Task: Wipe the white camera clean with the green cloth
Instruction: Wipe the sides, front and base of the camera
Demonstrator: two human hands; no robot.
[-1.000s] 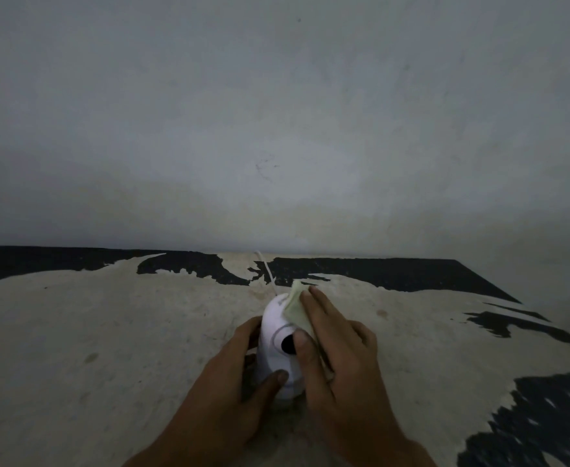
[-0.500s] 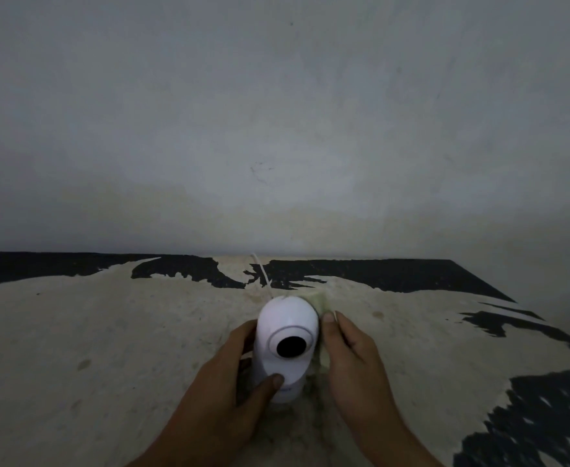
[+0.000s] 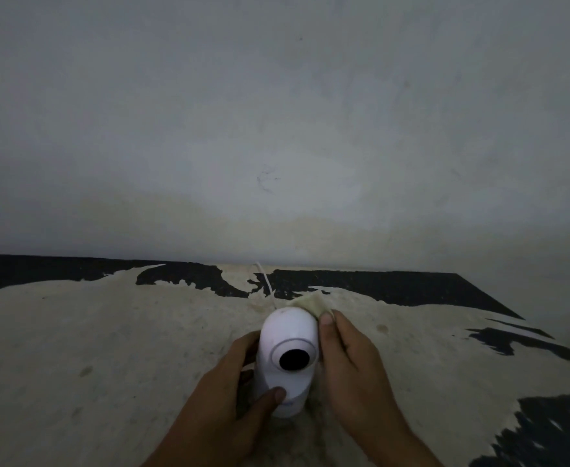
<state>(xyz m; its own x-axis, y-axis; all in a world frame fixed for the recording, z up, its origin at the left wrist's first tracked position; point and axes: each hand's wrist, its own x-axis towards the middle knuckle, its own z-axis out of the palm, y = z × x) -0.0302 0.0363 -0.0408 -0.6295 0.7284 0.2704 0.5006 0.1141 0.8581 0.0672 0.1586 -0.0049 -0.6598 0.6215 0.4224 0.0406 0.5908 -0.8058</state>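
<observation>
The white camera (image 3: 288,335) stands upright on the worn table, its round black lens facing me. My left hand (image 3: 233,402) grips its base from the left, thumb across the lower front. My right hand (image 3: 350,362) presses the pale green cloth (image 3: 312,304) against the camera's right side. Only a folded corner of the cloth shows above my fingers, behind the camera's top; the rest is hidden under my palm.
A thin white cable (image 3: 266,281) runs from the camera's back toward the grey wall (image 3: 276,129). The table top (image 3: 108,348) is cream with peeling black patches at the rear and the right edge.
My right hand slid the cloth off the camera's top and front to its right side, uncovering the lens. The left hand kept its grip on the base.
</observation>
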